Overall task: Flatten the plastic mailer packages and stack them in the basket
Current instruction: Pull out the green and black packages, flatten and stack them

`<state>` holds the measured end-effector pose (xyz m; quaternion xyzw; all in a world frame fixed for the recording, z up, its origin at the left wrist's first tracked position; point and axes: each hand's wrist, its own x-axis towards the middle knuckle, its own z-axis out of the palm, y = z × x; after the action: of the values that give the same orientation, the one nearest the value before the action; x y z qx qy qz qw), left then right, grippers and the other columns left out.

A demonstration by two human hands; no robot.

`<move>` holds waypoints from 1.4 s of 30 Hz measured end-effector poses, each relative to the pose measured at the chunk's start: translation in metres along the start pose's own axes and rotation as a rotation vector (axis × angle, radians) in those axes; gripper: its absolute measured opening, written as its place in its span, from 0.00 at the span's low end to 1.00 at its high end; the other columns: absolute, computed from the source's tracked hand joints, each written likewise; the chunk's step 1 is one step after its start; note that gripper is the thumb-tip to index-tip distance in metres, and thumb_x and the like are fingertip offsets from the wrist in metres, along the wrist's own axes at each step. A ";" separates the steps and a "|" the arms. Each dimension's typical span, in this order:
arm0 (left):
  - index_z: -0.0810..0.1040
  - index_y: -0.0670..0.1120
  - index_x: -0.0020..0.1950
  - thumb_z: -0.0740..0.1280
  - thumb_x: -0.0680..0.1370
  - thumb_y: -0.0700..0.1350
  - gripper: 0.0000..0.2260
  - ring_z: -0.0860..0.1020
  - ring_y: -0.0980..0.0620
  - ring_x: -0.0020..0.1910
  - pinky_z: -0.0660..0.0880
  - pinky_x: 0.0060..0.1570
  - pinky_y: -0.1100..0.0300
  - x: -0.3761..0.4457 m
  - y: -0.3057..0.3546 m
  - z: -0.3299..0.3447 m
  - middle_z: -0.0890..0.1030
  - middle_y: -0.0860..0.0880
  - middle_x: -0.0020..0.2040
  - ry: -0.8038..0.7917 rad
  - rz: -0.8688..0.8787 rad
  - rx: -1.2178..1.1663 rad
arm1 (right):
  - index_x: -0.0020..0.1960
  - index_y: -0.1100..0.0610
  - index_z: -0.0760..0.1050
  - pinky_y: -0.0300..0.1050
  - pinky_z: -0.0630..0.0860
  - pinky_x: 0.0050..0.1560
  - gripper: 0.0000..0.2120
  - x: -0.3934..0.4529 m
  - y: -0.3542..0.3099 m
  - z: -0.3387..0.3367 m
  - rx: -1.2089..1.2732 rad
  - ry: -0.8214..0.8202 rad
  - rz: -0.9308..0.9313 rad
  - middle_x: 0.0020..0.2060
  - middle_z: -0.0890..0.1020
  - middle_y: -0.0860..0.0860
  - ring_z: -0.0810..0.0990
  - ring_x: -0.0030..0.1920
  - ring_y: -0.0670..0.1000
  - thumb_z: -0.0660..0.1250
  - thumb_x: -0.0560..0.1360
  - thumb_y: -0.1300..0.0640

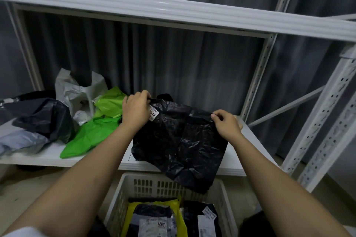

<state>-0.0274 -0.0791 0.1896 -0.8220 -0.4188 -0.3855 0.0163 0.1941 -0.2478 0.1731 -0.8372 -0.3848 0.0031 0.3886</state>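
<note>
A crumpled black plastic mailer (181,140) with a white label hangs over the shelf's front edge, its lower corner dangling above the white basket (119,198). My left hand (135,110) pinches its top left corner beside the label. My right hand (226,124) pinches its top right edge. Inside the basket lie flat mailers: a yellow one (180,215) under dark ones with white labels (154,221).
On the white shelf (48,157) to the left lie two green mailers (90,136), a white-grey one (77,92), a dark one (42,117) and a pale blue-grey one (21,140). White perforated rack uprights (317,132) stand at right; a shelf beam (173,13) runs overhead.
</note>
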 end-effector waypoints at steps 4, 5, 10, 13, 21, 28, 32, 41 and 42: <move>0.75 0.45 0.56 0.61 0.79 0.41 0.08 0.74 0.38 0.52 0.67 0.51 0.48 0.002 -0.004 0.010 0.78 0.41 0.51 -0.013 -0.013 0.012 | 0.42 0.44 0.74 0.49 0.55 0.54 0.10 0.007 0.004 0.010 -0.100 0.039 -0.003 0.48 0.75 0.46 0.70 0.62 0.55 0.59 0.81 0.50; 0.75 0.45 0.56 0.61 0.79 0.41 0.08 0.74 0.38 0.53 0.68 0.51 0.48 0.003 -0.005 0.014 0.78 0.41 0.52 -0.025 -0.019 0.013 | 0.44 0.45 0.75 0.49 0.55 0.54 0.10 0.010 0.006 0.013 -0.124 0.053 -0.010 0.48 0.74 0.47 0.70 0.62 0.56 0.59 0.81 0.50; 0.75 0.44 0.56 0.60 0.80 0.43 0.08 0.73 0.38 0.54 0.70 0.49 0.47 0.013 -0.011 0.036 0.78 0.41 0.53 -0.097 -0.033 0.035 | 0.45 0.49 0.77 0.47 0.55 0.52 0.11 0.024 0.015 0.028 -0.173 0.068 -0.044 0.46 0.77 0.48 0.69 0.61 0.56 0.58 0.81 0.52; 0.76 0.43 0.55 0.61 0.80 0.46 0.10 0.72 0.38 0.55 0.69 0.50 0.46 0.016 -0.014 0.052 0.78 0.40 0.54 -0.114 -0.037 0.096 | 0.49 0.51 0.79 0.47 0.55 0.51 0.10 0.036 0.025 0.040 -0.228 0.074 -0.059 0.48 0.81 0.51 0.70 0.60 0.56 0.59 0.81 0.51; 0.82 0.49 0.54 0.64 0.78 0.50 0.10 0.71 0.40 0.57 0.61 0.54 0.50 0.030 -0.020 0.104 0.77 0.43 0.54 -0.175 -0.027 0.323 | 0.53 0.53 0.81 0.48 0.59 0.51 0.10 0.076 0.053 0.083 -0.460 0.145 -0.140 0.52 0.76 0.55 0.69 0.56 0.58 0.62 0.80 0.53; 0.77 0.48 0.61 0.58 0.80 0.46 0.13 0.76 0.40 0.56 0.68 0.53 0.52 0.036 -0.026 0.165 0.81 0.42 0.54 -0.304 -0.042 0.221 | 0.55 0.59 0.77 0.46 0.68 0.38 0.11 0.109 0.066 0.136 -0.332 0.134 -0.049 0.47 0.82 0.58 0.77 0.49 0.60 0.57 0.80 0.58; 0.49 0.53 0.79 0.56 0.82 0.53 0.28 0.56 0.41 0.75 0.59 0.69 0.41 0.006 -0.025 0.204 0.56 0.44 0.78 -0.640 -0.027 0.012 | 0.71 0.57 0.68 0.52 0.70 0.58 0.21 0.092 0.086 0.173 -0.270 -0.052 -0.064 0.64 0.75 0.59 0.70 0.64 0.61 0.57 0.81 0.51; 0.39 0.62 0.77 0.45 0.80 0.66 0.28 0.29 0.44 0.74 0.33 0.69 0.35 -0.026 -0.020 0.266 0.32 0.51 0.77 -0.977 -0.113 0.037 | 0.76 0.36 0.37 0.64 0.31 0.71 0.32 0.078 0.105 0.231 -0.382 -0.649 0.025 0.76 0.34 0.48 0.29 0.75 0.58 0.42 0.76 0.29; 0.39 0.63 0.77 0.45 0.79 0.66 0.28 0.29 0.44 0.74 0.32 0.68 0.34 -0.021 -0.020 0.271 0.32 0.51 0.77 -0.982 -0.117 0.031 | 0.76 0.36 0.36 0.65 0.30 0.71 0.33 0.084 0.107 0.232 -0.385 -0.653 0.013 0.76 0.33 0.47 0.29 0.74 0.59 0.42 0.75 0.28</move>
<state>0.1192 0.0146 -0.0204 -0.8813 -0.4284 0.0534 -0.1923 0.2511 -0.0860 -0.0342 -0.8523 -0.4767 0.1997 0.0808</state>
